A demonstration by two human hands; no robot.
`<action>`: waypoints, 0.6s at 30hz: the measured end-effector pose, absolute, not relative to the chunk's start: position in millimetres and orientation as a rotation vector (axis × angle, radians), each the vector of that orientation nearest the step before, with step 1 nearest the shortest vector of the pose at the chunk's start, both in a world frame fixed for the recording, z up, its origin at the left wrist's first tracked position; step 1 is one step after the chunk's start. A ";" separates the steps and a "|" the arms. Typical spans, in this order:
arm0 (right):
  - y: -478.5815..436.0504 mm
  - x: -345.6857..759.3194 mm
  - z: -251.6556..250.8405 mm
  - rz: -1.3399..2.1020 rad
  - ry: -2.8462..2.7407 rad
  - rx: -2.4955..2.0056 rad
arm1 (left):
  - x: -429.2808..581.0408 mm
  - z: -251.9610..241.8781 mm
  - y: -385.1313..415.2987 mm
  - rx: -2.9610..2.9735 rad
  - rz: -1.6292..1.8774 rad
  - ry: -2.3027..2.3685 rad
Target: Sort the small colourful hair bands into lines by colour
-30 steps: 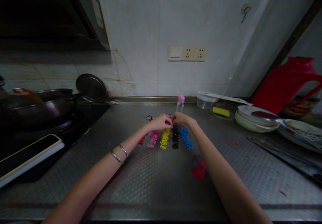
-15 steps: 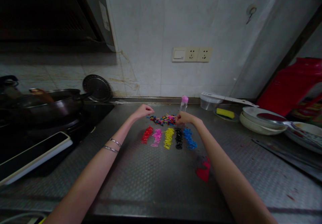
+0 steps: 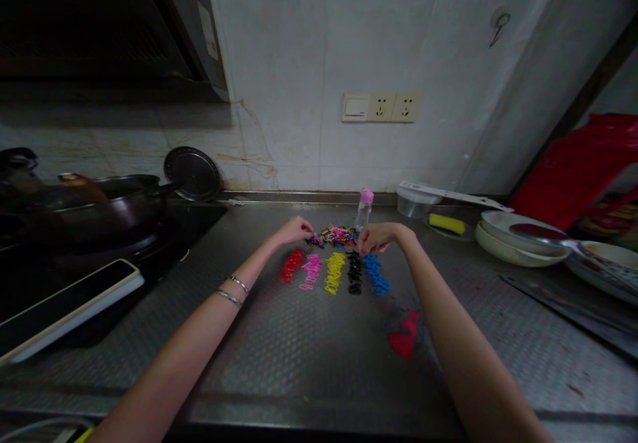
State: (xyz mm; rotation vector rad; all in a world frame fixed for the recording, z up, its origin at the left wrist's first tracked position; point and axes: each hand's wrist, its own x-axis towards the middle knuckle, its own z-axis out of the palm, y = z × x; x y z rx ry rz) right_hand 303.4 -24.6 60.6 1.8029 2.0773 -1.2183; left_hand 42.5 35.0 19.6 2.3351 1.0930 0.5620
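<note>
A mixed heap of small coloured rubber bands (image 3: 336, 234) lies on the steel counter. Fingers pinched, my left hand (image 3: 298, 229) touches the heap's left end. My right hand (image 3: 381, 236) is closed, fingertips down at the top of the black bands (image 3: 354, 273); whatever either hand pinches is too small to make out. Separate rows of red bands (image 3: 292, 266), pink bands (image 3: 311, 271), yellow bands (image 3: 333, 273) and blue bands (image 3: 376, 275) lie in front of the heap. Behind my right hand stands a clear bottle with a pink cap (image 3: 366, 196).
A red heart-shaped patch (image 3: 403, 340) lies beside my right forearm. Rightward are a yellow sponge (image 3: 446, 224), a plastic tub (image 3: 413, 205), stacked bowls (image 3: 518, 247) and a red thermos (image 3: 573, 171). A pan (image 3: 100, 214) sits on the stove at left.
My left hand has moved right, onto the heap's left end. My right hand has shifted from the heap's right end towards me and slightly right, to the top of the black row.
</note>
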 end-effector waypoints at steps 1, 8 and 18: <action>-25.2 302.0 60.0 -1.223 2.046 1.796 | 44.6 19.1 33.6 2.347 0.545 1.092; -22.7 299.9 55.9 -1.214 2.016 1.857 | 51.0 23.1 22.8 2.420 0.419 1.063; -15.0 307.9 51.0 -1.114 2.240 1.924 | 58.5 18.4 14.9 2.567 0.416 1.214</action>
